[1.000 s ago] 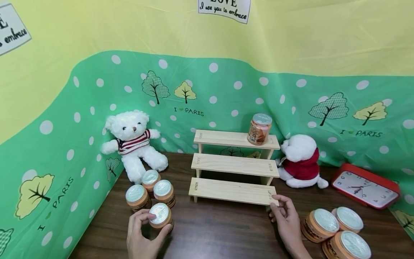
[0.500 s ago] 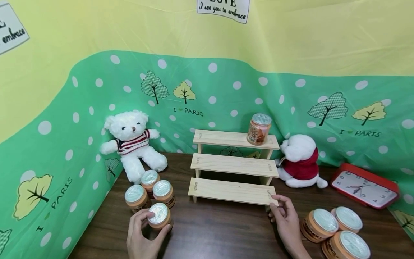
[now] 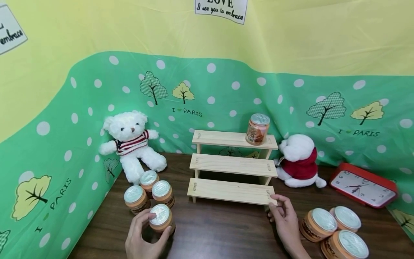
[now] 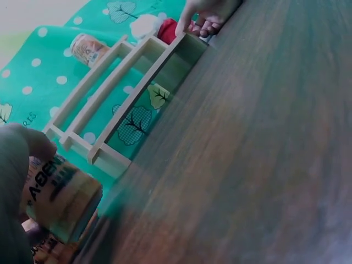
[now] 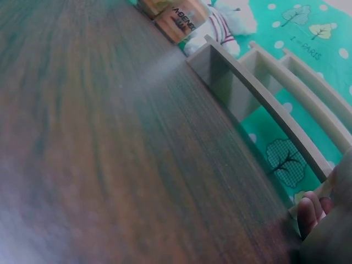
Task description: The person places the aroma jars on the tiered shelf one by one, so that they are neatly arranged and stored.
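Observation:
My left hand (image 3: 143, 235) grips an orange jar with a clear ridged lid (image 3: 161, 217) between thumb and fingers. Dark lettering shows on this jar's side (image 4: 63, 201) in the left wrist view. Close behind it stand three similar jars (image 3: 163, 194) near the white teddy bear. At the centre is a three-step wooden display stand (image 3: 231, 190). My right hand (image 3: 286, 223) pinches the right end of its lowest step, thumb on the front edge. One jar (image 3: 257, 129) stands upright on the right part of the top step.
The white bear in a striped shirt (image 3: 132, 142) sits at the back left. A plush in red (image 3: 299, 162) sits beside the stand's right end, with a red clock (image 3: 363, 185) farther right. Three jars (image 3: 344, 244) cluster at the front right. A patterned cloth (image 3: 223, 90) hangs behind.
The jar in my left hand has shifted slightly right, away from the jars behind it. My right hand stays on the stand. The head view has drifted a little.

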A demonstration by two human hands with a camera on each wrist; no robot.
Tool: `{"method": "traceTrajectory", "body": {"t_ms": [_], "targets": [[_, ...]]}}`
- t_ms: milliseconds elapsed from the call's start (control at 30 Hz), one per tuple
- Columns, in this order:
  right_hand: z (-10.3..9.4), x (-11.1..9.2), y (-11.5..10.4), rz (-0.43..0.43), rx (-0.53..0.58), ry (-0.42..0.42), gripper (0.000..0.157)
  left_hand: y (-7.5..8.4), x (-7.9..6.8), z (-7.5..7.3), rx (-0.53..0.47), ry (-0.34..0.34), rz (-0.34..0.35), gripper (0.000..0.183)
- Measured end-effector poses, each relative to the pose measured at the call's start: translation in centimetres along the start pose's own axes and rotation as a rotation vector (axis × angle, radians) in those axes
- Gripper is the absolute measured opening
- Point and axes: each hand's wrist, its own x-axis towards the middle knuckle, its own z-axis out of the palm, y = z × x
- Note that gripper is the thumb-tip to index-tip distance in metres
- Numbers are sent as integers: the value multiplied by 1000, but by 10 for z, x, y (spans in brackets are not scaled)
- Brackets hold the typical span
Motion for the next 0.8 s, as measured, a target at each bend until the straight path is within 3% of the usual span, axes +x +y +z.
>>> {"method": "traceTrajectory", "body": {"t_ms": [200, 433, 800], "targets": [[1, 0, -1, 6, 9, -4, 29, 5, 3, -2, -54, 1, 58, 71], [-1, 0, -1, 8, 7, 5, 29, 17, 7, -2, -123, -56, 52, 72], [0, 0, 1, -6, 24, -3, 29, 33, 32, 2, -195, -162, 119, 71]]}}
